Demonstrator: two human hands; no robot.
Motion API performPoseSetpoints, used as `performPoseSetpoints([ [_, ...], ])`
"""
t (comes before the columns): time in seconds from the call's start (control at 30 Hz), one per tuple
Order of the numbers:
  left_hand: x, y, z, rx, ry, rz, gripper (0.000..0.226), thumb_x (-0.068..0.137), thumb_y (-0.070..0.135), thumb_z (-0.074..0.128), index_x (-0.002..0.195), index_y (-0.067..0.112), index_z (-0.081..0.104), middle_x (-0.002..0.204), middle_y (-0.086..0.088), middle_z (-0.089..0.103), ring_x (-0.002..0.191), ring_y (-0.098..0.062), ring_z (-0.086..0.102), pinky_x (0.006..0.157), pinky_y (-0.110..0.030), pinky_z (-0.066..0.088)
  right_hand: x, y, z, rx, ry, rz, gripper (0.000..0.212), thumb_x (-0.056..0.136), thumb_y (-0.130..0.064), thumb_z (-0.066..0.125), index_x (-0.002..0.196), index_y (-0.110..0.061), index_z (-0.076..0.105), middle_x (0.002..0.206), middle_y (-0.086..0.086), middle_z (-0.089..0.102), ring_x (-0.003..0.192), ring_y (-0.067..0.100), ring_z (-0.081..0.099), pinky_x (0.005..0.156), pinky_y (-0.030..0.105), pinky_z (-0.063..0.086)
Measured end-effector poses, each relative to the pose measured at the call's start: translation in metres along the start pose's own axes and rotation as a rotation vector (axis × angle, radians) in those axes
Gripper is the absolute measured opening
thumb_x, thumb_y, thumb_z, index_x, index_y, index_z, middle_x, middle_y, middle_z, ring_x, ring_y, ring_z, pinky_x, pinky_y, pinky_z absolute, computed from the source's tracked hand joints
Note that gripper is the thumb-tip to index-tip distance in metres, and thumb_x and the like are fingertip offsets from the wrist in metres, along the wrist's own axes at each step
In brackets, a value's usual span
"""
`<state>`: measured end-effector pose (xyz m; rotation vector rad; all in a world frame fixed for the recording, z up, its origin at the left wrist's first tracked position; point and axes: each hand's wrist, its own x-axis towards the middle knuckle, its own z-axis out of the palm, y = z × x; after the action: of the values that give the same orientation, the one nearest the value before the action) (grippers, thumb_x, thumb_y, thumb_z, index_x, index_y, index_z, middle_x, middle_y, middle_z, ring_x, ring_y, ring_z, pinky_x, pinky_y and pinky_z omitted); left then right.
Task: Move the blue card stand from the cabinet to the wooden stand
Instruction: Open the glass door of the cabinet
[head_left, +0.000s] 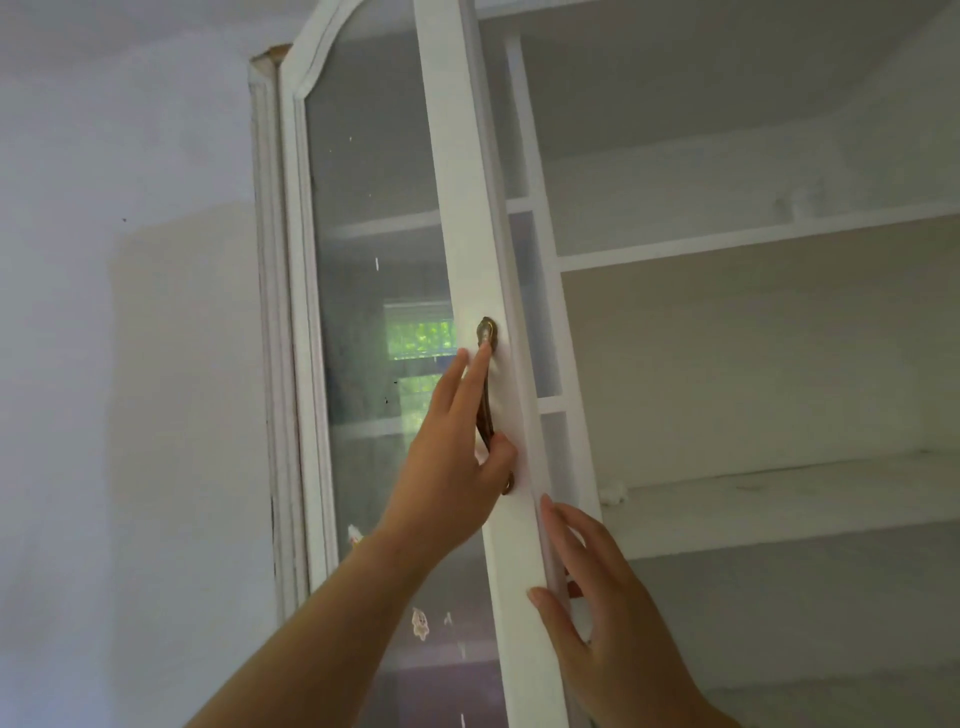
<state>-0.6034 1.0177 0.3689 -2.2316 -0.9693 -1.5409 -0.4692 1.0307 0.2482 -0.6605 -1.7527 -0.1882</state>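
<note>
The white cabinet (753, 244) stands with its glass door (457, 208) swung open towards the camera, so that the narrow edge of the door faces us. The left hand (447, 467) is on the brass handle (487, 332): two fingers lie straight up along it, with one fingertip near its top, and the thumb is hooked round its lower part. The right hand (597, 613) is lower on the same door, with the fingers nearly straight against the door's edge and the thumb resting on the front of the frame. Behind the door there are white shelves (779, 499). The blue card stand cannot be seen in this view, so I cannot tell where it is. A pale wall (130, 312) is to the left of the cabinet.
</note>
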Motion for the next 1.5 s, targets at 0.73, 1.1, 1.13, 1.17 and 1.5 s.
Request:
performPoseSetpoints([
  [0.73,-0.056,0.002,-0.128,-0.128,-0.039,-0.017,0.07,0.089,0.014,0.05,0.143,0.038,0.014,0.143,0.016,0.03,0.124,0.0,0.033,0.1,-0.039,0.044,-0.021,-0.131,0.03,0.344,-0.066,0.106,0.058,0.085,-0.034,0.056,0.132,-0.046,0.024,0.135,-0.035,0.029,0.115,-0.007,0.047,0.081,0.009,0.046],
  [1.1,-0.076,0.004,-0.165,-0.058,0.053,-0.055,0.06,0.083,0.051,0.041,0.138,0.042,0.02,0.143,0.021,0.027,0.129,0.001,0.029,0.1,-0.022,0.034,-0.024,-0.16,0.053,0.447,-0.013,0.124,0.063,0.079,-0.037,0.056,0.125,-0.064,0.023,0.13,-0.041,0.034,0.115,-0.009,0.046,0.083,0.014,0.049],
  [1.13,-0.074,0.006,-0.167,-0.06,0.067,-0.063,0.063,0.082,0.05,0.042,0.14,0.038,0.021,0.146,0.016,0.027,0.13,-0.002,0.029,0.1,-0.026,0.036,-0.024,-0.162,0.055,0.439,-0.014,0.121,0.062,0.079,-0.038,0.056,0.125,-0.065,0.022,0.131,-0.04,0.033,0.116,-0.008,0.046,0.083,0.014,0.049],
  [1.17,-0.072,0.009,-0.17,-0.055,0.079,-0.062,0.064,0.082,0.049,0.044,0.141,0.036,0.022,0.147,0.014,0.027,0.129,-0.002,0.029,0.099,-0.028,0.037,-0.024,-0.165,0.057,0.433,-0.018,0.114,0.062,0.079,-0.039,0.056,0.125,-0.064,0.022,0.133,-0.038,0.032,0.116,-0.007,0.046,0.083,0.014,0.049],
  [1.5,-0.067,0.004,-0.193,0.072,0.101,-0.04,0.069,0.085,0.034,0.056,0.143,0.03,0.019,0.147,0.009,0.029,0.129,-0.01,0.034,0.093,-0.021,0.041,-0.023,-0.184,0.084,0.394,-0.079,0.03,0.062,0.08,-0.059,0.048,0.132,-0.059,0.014,0.141,-0.036,0.021,0.124,-0.009,0.037,0.083,0.005,0.042],
])
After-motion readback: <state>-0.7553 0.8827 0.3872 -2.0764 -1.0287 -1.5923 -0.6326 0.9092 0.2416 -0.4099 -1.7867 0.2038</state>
